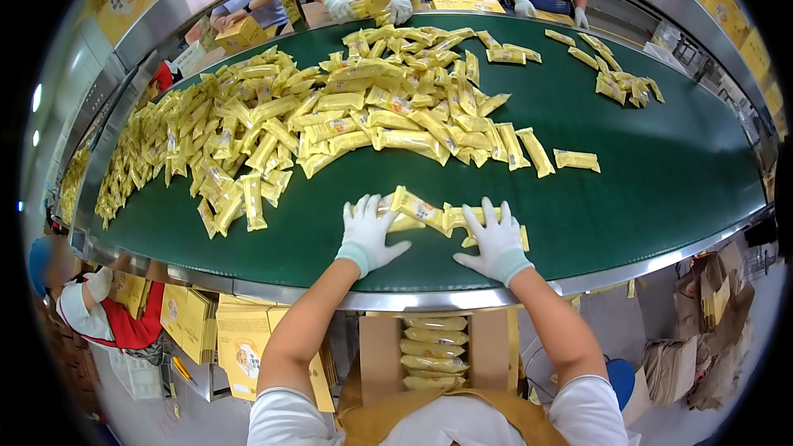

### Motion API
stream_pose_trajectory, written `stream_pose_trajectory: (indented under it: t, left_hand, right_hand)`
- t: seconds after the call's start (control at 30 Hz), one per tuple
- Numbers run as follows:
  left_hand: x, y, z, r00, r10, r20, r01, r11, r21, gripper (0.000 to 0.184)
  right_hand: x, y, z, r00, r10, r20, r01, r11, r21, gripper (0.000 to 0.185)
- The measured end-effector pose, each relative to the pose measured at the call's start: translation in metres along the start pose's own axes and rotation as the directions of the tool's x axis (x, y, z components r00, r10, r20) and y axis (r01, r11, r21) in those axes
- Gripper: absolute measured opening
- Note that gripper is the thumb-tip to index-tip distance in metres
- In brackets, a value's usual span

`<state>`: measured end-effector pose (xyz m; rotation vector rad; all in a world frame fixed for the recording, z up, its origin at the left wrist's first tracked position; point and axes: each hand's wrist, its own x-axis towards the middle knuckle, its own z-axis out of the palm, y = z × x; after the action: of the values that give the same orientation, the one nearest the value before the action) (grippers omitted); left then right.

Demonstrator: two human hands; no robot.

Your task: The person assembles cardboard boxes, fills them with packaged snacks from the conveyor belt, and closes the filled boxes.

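Observation:
My left hand [368,236], in a white glove, lies over the left end of a short row of yellow snack packets [419,208] near the belt's front edge. Its fingers are spread, and part of a packet shows beneath them. At the row's right end, my right hand [494,246], gloved too, rests with fingers apart over other packets, which it partly hides. Neither hand closes around a packet. Below the belt edge, in front of my body, stands an open cardboard box [388,355] with several packets stacked flat inside.
A large heap of yellow packets [347,107] covers the green belt [661,165] at left and centre. Loose packets lie far right. Co-workers stand across the belt, one with gloved hands [400,7] on packets. Another person [99,301] works at left beside yellow cartons [248,347].

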<state>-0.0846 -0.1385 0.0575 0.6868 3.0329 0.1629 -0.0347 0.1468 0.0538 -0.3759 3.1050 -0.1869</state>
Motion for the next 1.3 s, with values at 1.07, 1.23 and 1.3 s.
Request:
stream_pose_trajectory:
  t: [1.07,1.23,1.3]
  left_hand:
    - [-0.128,-0.036,0.037,0.614,-0.588,-0.527,0.431,0.809,-0.401,0.043]
    - [-0.13,-0.036,0.033,0.612,-0.593,-0.523,0.424,0.804,-0.416,0.042]
    - [-0.13,-0.037,0.034,0.61,-0.593,-0.525,0.422,0.804,-0.418,0.041]
  right_hand:
    - [0.092,-0.074,-0.021,0.941,-0.265,0.211,0.228,0.956,0.182,0.039]
    - [0.065,-0.034,-0.006,0.961,-0.248,-0.124,0.234,0.965,-0.121,0.03]
    - [0.05,-0.008,0.019,0.939,-0.232,-0.253,0.206,0.97,-0.127,0.04]
